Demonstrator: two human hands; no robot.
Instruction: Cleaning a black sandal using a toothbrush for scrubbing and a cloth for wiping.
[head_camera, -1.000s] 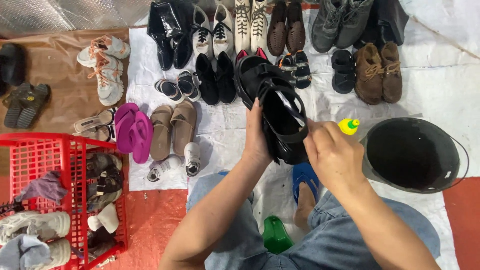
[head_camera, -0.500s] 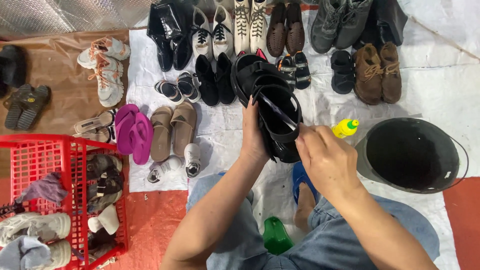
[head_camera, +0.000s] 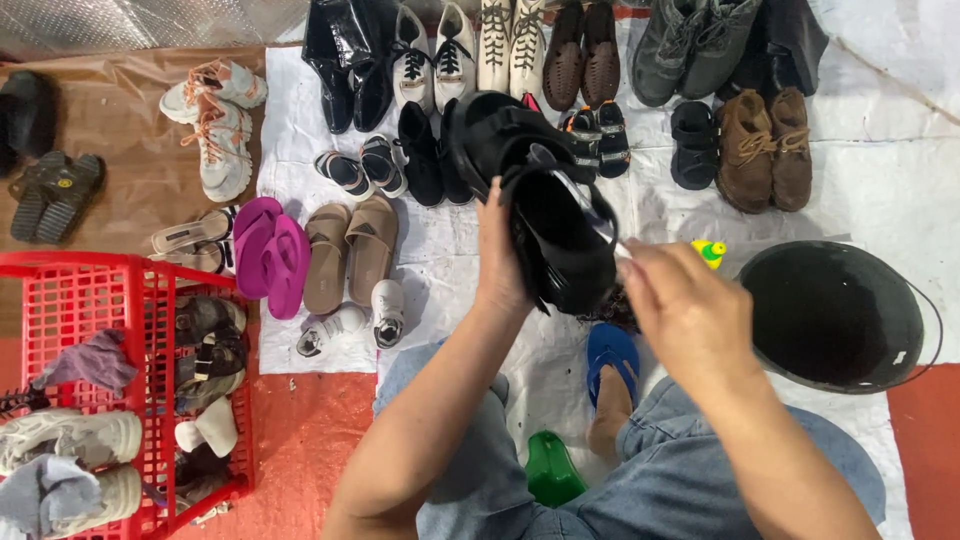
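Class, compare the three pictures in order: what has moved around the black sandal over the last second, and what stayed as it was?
The right hand slid from the black sandal's lower end up its right side. The left hand kept its grip and tilted it slightly. The black bucket, red basket and laid-out shoes stayed put.

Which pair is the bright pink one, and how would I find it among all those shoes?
Start at the red plastic basket on the left. Just past its upper right corner, at the left edge of the white sheet, lie the magenta flip-flops, beside the tan slide sandals. They are the only vivid pink footwear here; the neighbours are tan, black, brown or white.
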